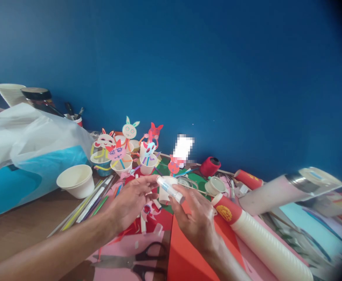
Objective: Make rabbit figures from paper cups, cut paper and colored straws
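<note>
A white glue stick (171, 190) with a blue-printed label is held at a slant above the crowded table. My right hand (195, 214) grips its lower right end between thumb and fingers. At the upper left end, my left hand (137, 197) reaches in with its index fingertip at the tube; its thumb stays apart below. Just behind the glue stick stands a white paper cup (165, 197), partly hidden, with a red paper animal face (173, 166) above it. Under my hands lie red paper scraps (151, 210) and an orange-red sheet (182, 249).
Black-handled scissors (147, 251) lie on pink paper in front. Paper-cup figures (118, 152) cluster at the back left. A white bowl (77, 179), coloured sticks (85, 207) and a plastic bag (33, 136) are left. A long stack of cups (270, 246) and red thread (210, 166) sit right.
</note>
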Demonstrator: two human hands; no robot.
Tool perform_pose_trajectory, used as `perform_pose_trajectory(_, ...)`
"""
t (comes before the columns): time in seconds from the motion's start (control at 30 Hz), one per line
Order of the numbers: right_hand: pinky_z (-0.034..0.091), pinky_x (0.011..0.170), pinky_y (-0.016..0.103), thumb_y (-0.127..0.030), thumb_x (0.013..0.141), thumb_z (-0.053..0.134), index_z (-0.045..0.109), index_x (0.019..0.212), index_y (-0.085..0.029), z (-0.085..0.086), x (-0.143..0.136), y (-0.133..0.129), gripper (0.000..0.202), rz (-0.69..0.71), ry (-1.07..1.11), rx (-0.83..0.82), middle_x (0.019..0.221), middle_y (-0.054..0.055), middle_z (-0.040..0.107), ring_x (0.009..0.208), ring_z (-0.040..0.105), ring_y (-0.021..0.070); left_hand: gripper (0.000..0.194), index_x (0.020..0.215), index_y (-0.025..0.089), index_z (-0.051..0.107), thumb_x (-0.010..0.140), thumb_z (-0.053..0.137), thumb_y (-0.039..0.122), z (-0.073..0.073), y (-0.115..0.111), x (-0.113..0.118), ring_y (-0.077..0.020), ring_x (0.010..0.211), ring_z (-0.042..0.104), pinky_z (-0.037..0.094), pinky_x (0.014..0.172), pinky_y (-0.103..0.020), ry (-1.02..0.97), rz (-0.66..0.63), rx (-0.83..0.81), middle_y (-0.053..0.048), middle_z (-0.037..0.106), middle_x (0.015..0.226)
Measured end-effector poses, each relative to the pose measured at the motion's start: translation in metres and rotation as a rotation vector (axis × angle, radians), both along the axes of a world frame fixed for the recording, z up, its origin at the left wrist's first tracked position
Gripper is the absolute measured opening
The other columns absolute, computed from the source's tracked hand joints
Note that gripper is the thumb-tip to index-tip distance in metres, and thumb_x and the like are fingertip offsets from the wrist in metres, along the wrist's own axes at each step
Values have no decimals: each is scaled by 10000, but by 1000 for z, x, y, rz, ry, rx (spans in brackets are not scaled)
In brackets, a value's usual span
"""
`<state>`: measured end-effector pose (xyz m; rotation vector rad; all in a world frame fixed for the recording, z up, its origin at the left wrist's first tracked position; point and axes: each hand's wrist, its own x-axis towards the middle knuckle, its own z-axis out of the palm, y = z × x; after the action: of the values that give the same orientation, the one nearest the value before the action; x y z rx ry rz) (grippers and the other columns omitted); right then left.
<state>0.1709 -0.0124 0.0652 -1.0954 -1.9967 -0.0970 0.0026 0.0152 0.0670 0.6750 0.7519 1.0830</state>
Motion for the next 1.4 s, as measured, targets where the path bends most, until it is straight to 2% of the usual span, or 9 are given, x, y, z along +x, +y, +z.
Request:
perform_pose_trajectory(0.17,499,695,321,-208,809,536,567,1033,-168,0,1,1,229,-26,27,26,854,79,658,768,615,197,220,820,151,678,640,555,125,3,-2,2,-204,870,519,415,740,-327,21,9,-3,-89,627,901)
perform_pose_trajectory(0.37,499,685,322,-209,810,535,564,1040,-165,0,0,-1,236,-1,18,16,835,80,658,754,614,197,206,790,161,680,628,559,124,6,-3,4,-176,796,528,411,716,-300,53,-5,3,-64,628,862)
perform_pose_trajectory(0.5,485,614,297,-208,810,536,558,1038,-175,2,-2,-3,232,18,4,-2,762,50,646,668,600,177,272,792,159,676,632,486,49,4,-1,4,-158,770,531,406,699,-274,54,-59,52,-62,646,835)
perform_pose_trajectory(0.7,474,629,292,-207,819,522,554,1031,-170,4,-3,-3,218,27,-12,-34,776,48,644,692,597,176,228,802,164,683,657,525,86,-3,0,0,-125,647,518,397,641,-250,76,-2,43,-44,644,772)
perform_pose_trajectory(0.87,477,619,296,-207,804,543,566,1020,-166,4,-2,-3,220,-15,7,5,758,53,648,670,599,181,232,805,170,690,675,509,105,-2,-1,1,-141,723,520,397,634,-245,88,-9,72,-54,639,832)
perform_pose_trajectory(1.13,495,642,300,-228,816,515,575,1017,-168,3,0,0,218,-50,20,31,805,69,662,685,612,178,303,822,178,696,614,502,73,3,-3,3,-165,774,531,392,674,-268,158,9,84,-61,645,876)
perform_pose_trajectory(1.4,501,690,320,-224,813,522,576,1019,-161,2,0,1,223,-36,14,7,824,78,662,732,616,192,269,809,181,700,632,524,80,0,-1,1,-153,769,548,402,692,-265,106,33,68,-51,664,866)
